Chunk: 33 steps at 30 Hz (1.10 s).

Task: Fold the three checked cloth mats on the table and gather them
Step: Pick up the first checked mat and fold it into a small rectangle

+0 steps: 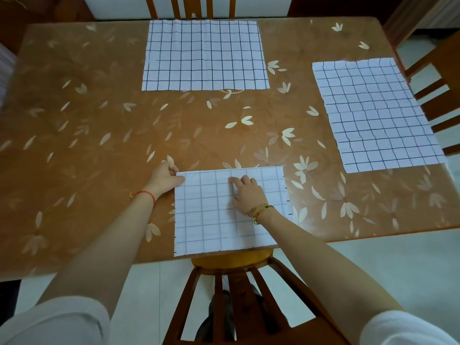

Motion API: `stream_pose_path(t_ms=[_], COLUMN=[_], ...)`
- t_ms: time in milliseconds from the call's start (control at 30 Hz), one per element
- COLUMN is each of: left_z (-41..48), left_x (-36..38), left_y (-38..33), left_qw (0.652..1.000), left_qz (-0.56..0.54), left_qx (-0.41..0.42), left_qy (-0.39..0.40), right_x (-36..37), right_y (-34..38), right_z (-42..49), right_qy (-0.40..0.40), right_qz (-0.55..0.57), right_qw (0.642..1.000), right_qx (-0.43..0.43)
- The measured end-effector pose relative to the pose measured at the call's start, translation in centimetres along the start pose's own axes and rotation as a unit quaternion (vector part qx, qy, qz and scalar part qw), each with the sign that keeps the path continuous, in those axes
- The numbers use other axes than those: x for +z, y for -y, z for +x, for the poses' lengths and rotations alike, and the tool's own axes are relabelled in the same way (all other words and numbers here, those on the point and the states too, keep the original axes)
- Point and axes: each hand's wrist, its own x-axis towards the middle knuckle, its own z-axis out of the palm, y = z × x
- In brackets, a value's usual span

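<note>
Three white mats with a dark check lie on the table (99, 145). The nearest mat (209, 215) sits at the front edge, its paler underside up, its near edge hanging slightly over the table. My left hand (163, 180) pinches its far left corner, thumb on the cloth. My right hand (246, 194) rests flat on its upper middle, fingers spread and pointing away. A second mat (205, 56) lies spread flat at the far middle. The third mat (378, 115) lies spread flat at the right edge, slightly skewed.
A wooden chair (231, 282) stands tucked in just below the near mat, between my arms. Another chair back (191, 7) stands beyond the far mat, and a third chair (433, 95) at the right side. The tabletop carries a printed leaf pattern under a glossy cover.
</note>
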Motion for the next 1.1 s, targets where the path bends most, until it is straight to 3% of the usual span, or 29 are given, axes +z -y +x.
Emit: stream_pose_path(t_ms=[167,267,367,600,767,1033,1100], left_z=[-2.2,-3.4,-4.5,-7.5,-9.7,-10.0,-9.9], left_x=[0.5,1.2,1.9,2.2,2.7,5.7,7.0], left_y=[0.2,1.4,2.1,-0.4,-4.9,-10.8,-11.7], left_qw=[0.988,0.996,0.999,0.994,0.975,0.945,0.939], left_qz=[-0.152,-0.085,0.022,-0.04,-0.197,-0.309,-0.321], left_qx=[-0.031,0.001,0.031,0.077,0.103,0.087,0.081], left_qy=[0.028,0.028,-0.021,-0.063,0.009,0.071,0.091], right_x=[-0.4,-0.7,-0.9,-0.2,0.5,1.9,1.5], right_y=[0.3,0.4,0.4,-0.2,-1.7,-3.9,-4.2], right_z=[0.4,0.8,1.0,0.0,-1.7,-5.0,-5.8], right_qy=[0.024,0.043,0.052,0.018,0.0,0.016,-0.004], right_qz=[0.001,0.006,0.009,0.028,0.077,0.141,0.202], right_qw=[0.999,0.999,0.998,0.999,0.996,0.985,0.974], right_qx=[0.023,0.032,0.031,-0.001,-0.052,-0.1,-0.1])
